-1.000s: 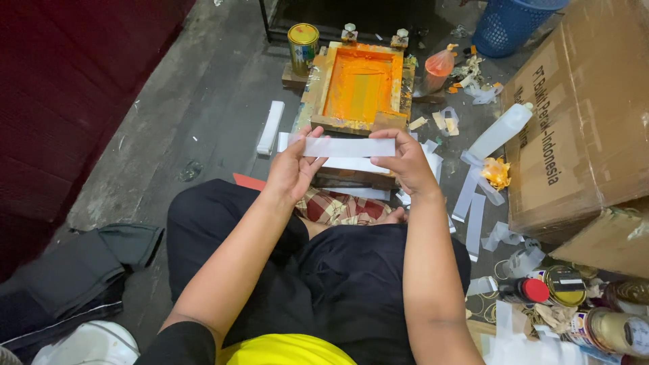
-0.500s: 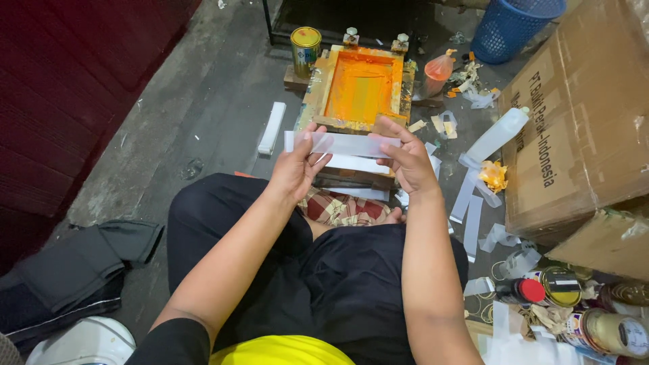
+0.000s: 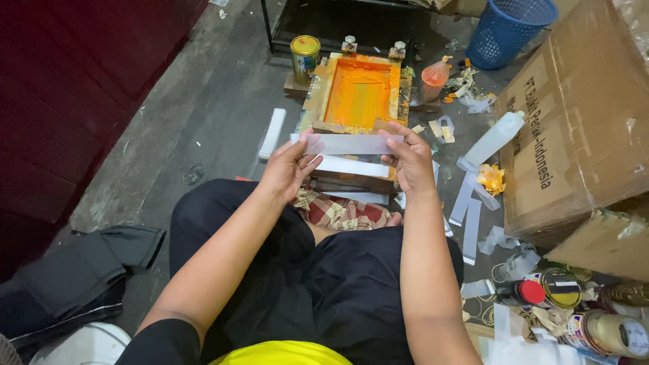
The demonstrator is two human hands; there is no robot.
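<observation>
i see my left hand point(image 3: 287, 169) and right hand point(image 3: 407, 159) raised, fingers pinching opposite ends of a white strip point(image 3: 351, 143); its long axis runs left-right, just near the orange printing frame point(image 3: 358, 94).

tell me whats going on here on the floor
A person sits on the floor and holds a long white paper strip level between both hands, the left hand pinching one end and the right hand the other. Just beyond it lies a wooden printing frame with an orange-stained screen, with a yellow-lidded tin can beside it. A second white strip rests on a low wooden block under the hands. More white strips lie scattered near a large cardboard box.
</observation>
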